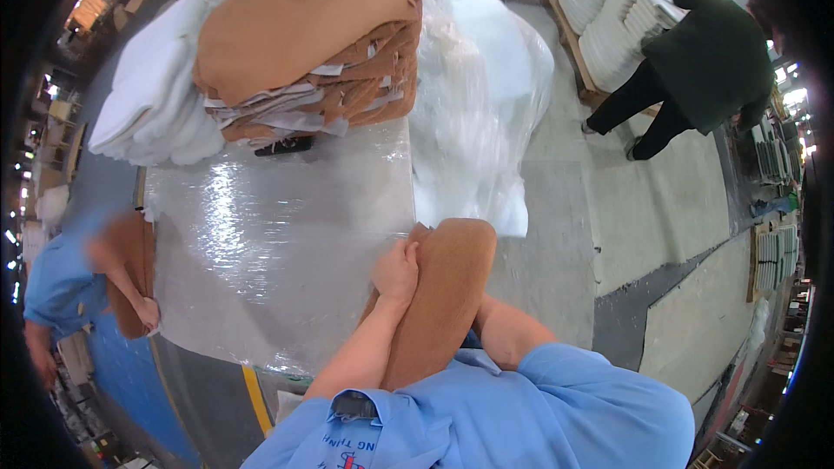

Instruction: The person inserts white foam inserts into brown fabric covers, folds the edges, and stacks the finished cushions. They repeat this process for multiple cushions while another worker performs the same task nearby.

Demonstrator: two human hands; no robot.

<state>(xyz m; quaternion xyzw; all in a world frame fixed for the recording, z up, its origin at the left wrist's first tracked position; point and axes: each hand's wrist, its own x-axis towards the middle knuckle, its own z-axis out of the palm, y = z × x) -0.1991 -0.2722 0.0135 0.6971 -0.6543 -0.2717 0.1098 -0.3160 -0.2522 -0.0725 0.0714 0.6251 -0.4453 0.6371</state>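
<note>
A brown fabric cushion [447, 295], rounded at its top end, stands upright against my chest. My left hand [397, 271] is closed on its left edge near the top, where a fold of the brown fabric shows. My right forearm [512, 330] goes behind the cushion, which hides the right hand. Beyond my left hand is a table [330, 200] covered in shiny clear plastic. On its far side lies a stack of brown fabric pieces [304, 35] with whitish lining at their edges. A small black object [283, 146] lies at the foot of the stack.
White padding [148, 87] is piled beside the brown stack. A plastic-wrapped white bundle [478, 95] stands right of the table. At left, a person in blue [65, 282] holds another brown piece [130, 278]. A person in dark clothes [704, 61] bends near white stacks [617, 17] on a pallet.
</note>
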